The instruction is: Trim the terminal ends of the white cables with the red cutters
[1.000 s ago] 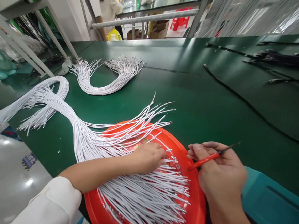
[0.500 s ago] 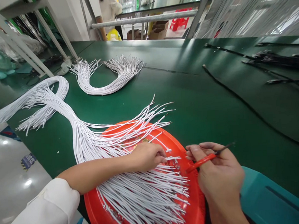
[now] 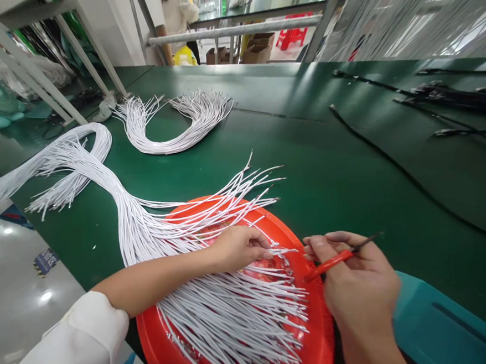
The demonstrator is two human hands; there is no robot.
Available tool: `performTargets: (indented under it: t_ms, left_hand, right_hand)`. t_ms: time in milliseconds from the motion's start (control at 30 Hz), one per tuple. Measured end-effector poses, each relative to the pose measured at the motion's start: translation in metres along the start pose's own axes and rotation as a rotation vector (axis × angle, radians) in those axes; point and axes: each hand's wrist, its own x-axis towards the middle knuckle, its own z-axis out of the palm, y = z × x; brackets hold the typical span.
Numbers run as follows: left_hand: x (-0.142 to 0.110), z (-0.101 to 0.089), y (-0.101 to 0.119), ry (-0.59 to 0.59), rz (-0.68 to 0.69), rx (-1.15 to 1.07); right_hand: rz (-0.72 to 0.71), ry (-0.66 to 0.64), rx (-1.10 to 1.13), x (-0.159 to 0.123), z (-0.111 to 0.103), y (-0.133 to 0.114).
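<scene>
My left hand [image 3: 241,248] is closed, its thumb and fingers pinching a white wire [image 3: 285,251] near its end. Beneath it, a red plastic tray [image 3: 314,310] carries a thick spread of white wires [image 3: 231,321], their ends pointing right. More white wires [image 3: 146,227] cross the tray's far side and run back over the table. My right hand [image 3: 353,274] is closed around a thin tool with a red handle [image 3: 330,264] and a dark pointed tip; its exact kind I cannot make out. Thumb and index fingertips of that hand meet just right of the tray rim.
Bundles of white wire [image 3: 177,142] lie on the green table [image 3: 290,145] behind and left. Black cables [image 3: 395,163] lie at the right. A teal plastic thing [image 3: 440,323] sits by my right wrist. Metal frame legs [image 3: 88,54] stand back left; a person [image 3: 179,14] is beyond.
My left hand has risen slightly, moving away from me, with the wire between its fingers. The right hand with the red-handled tool has hardly moved.
</scene>
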Motion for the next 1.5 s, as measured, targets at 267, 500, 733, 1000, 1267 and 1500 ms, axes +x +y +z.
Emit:
performTargets:
  t_ms: [267,500,733,1000,1267,1500]
  left_hand:
    - [0.001,0.000,0.002,0.018,-0.010,-0.067]
    - [0.003,0.003,-0.004,0.063,0.011,-0.124]
    - [0.009,-0.001,-0.013,-0.011,0.010,-0.190]
    - [0.012,-0.008,-0.003,0.010,-0.099,-0.464]
    - [0.011,-0.002,-0.009,0.007,-0.057,-0.408]
    - [0.008,0.003,-0.015,0.014,-0.018,-0.278]
  right_hand:
    - [-0.055,-0.147,-0.148,0.004,-0.001,0.006]
    - [-0.300,-0.238,-0.531,0.006,-0.004,0.009]
    - [-0.680,-0.216,-0.624,0.001,-0.002,0.008]
    - [-0.403,-0.191,-0.569,0.005,-0.005,0.010]
    - [-0.200,-0.156,-0.336,0.004,-0.003,0.016]
    - [-0.181,-0.118,-0.245,0.000,-0.001,0.015]
